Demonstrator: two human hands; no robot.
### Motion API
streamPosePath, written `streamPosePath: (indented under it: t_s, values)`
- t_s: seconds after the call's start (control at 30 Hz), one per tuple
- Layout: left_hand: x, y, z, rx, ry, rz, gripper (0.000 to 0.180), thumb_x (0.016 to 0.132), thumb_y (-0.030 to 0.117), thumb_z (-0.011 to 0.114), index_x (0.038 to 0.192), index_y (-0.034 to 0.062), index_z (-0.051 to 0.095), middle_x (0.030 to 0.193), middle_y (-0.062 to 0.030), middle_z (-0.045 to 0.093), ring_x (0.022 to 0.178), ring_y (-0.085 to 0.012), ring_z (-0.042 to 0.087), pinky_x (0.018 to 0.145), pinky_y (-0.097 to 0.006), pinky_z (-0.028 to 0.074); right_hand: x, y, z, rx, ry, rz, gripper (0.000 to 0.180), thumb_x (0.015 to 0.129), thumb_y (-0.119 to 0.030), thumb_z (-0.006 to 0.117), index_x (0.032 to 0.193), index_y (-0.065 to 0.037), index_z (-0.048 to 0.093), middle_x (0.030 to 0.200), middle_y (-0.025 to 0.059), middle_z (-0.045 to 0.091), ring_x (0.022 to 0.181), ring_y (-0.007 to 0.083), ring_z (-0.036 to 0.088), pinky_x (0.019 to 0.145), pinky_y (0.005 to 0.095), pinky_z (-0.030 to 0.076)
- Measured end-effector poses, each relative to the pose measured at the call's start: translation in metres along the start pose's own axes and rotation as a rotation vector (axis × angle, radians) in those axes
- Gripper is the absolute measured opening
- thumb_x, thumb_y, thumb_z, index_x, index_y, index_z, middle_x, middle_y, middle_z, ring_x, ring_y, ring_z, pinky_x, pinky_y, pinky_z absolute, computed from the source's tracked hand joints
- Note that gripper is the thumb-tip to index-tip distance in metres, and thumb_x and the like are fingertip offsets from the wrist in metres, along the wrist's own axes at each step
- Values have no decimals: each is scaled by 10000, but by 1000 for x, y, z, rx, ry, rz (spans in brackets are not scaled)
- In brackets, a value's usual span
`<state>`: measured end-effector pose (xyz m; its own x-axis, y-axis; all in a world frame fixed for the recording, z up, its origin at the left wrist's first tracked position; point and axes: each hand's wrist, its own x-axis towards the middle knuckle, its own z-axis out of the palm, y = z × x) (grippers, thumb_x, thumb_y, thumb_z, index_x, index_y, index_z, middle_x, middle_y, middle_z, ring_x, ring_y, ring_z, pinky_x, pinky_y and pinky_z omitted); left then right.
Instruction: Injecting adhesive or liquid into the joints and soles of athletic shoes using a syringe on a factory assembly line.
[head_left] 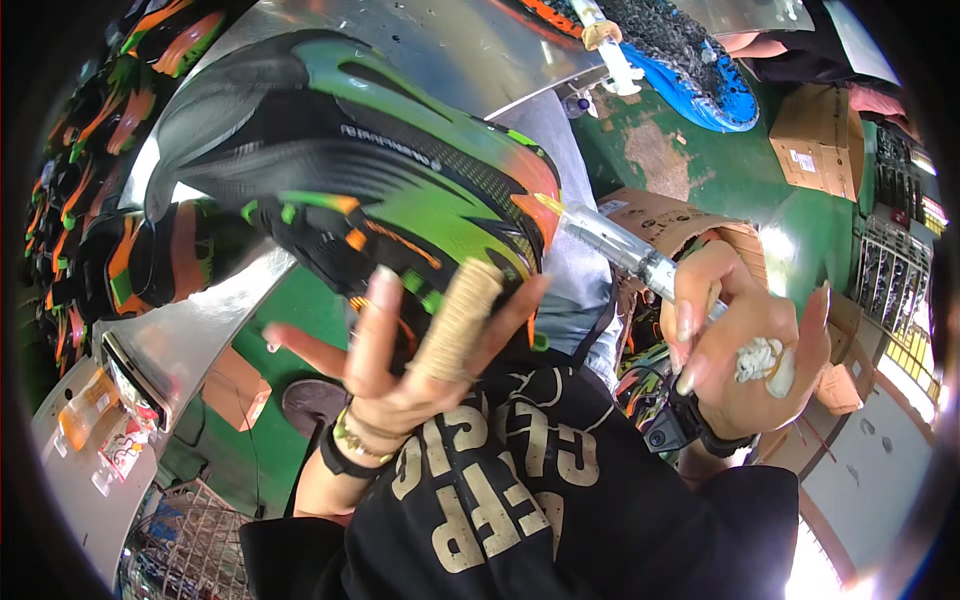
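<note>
A black, green and orange sports shoe fills the upper middle, partly blurred. My left hand lies in front of its near side with fingers spread apart. One finger of that hand is wrapped in beige tape, and whether the fingertips press on the shoe is hard to tell. In my right hand is a clear syringe, its barrel slanting up to the left. Its yellow tip meets the orange end of the shoe. A crumpled white wad shows against the right hand's curled fingers.
Many similar shoes crowd the left side by a metal table. At the top right lies another syringe beside a blue-edged tray of dark bits. Cardboard boxes stand on the green floor, with a wire basket at lower left.
</note>
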<state>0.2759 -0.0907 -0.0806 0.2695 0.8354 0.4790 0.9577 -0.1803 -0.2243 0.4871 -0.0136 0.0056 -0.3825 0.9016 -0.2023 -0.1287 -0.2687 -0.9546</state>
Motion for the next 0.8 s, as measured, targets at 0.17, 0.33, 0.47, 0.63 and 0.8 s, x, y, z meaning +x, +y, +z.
streamPosePath:
  t_s: [0.17, 0.33, 0.47, 0.63, 0.8]
  values:
    - [-32, 26, 69, 344, 472, 175, 610, 853, 502, 540, 1396, 247, 426, 1356, 3, 376, 1169, -89, 416, 1121, -512, 181, 10, 5, 1, -90, 2, 9, 693, 1004, -427, 194, 703, 14, 635, 786, 177, 507, 614, 198, 471, 555, 274, 407]
    - [-47, 34, 85, 171, 438, 338, 205, 912, 238, 459, 1100, 261, 539, 1153, 122, 552, 1105, 30, 407, 1116, -352, 168, 8, 21, -2, -216, 63, 173, 914, 946, -573, 19, 722, 28, 670, 917, 156, 558, 650, 159, 475, 626, 269, 373]
    - [-41, 35, 89, 123, 509, 356, 159, 873, 228, 519, 1026, 269, 512, 1067, 158, 578, 1129, 29, 395, 1122, -342, 175, 10, 23, 0, -256, 76, 209, 949, 943, -589, -13, 723, 23, 678, 941, 153, 571, 659, 152, 481, 653, 271, 377]
    - [-47, 37, 92, 138, 493, 321, 187, 872, 253, 526, 1057, 235, 506, 1078, 138, 561, 1155, 29, 369, 1151, -398, 123, 16, 19, 5, -312, 60, 198, 915, 966, -549, 0, 720, 10, 681, 935, 157, 581, 663, 154, 488, 680, 276, 400]
    - [-62, 42, 88, 49, 439, 383, 267, 879, 263, 530, 1136, 199, 493, 1085, 126, 545, 1202, -14, 340, 1150, -427, 124, 17, 19, 5, -267, 4, 112, 737, 1004, -406, 92, 755, 6, 650, 896, 193, 565, 647, 180, 495, 629, 265, 419]
